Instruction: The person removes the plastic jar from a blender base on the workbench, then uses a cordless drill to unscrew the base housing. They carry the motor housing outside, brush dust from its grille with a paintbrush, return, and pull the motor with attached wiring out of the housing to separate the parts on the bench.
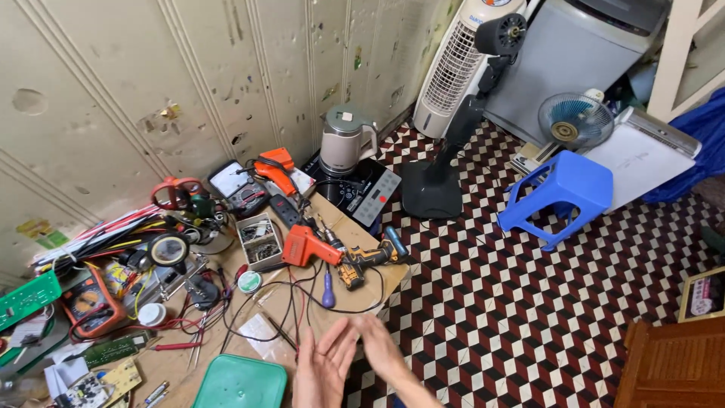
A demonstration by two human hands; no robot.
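Both hands, left hand and right hand, are open, empty, palms together above the board's near edge, beside the green lid; a purple screwdriver lies just beyond.

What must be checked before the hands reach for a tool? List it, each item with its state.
1. Left hand empty: ok, open, holding nothing.
2. Right hand empty: ok, open.
3. Board in front of the hands uncluttered: not ok, black wires loop across it.
4. Orange soldering gun lying flat: ok.
5. Cordless drill fully on the board: cannot tell, it lies at the edge.
6. Green box apart from the left hand: ok.
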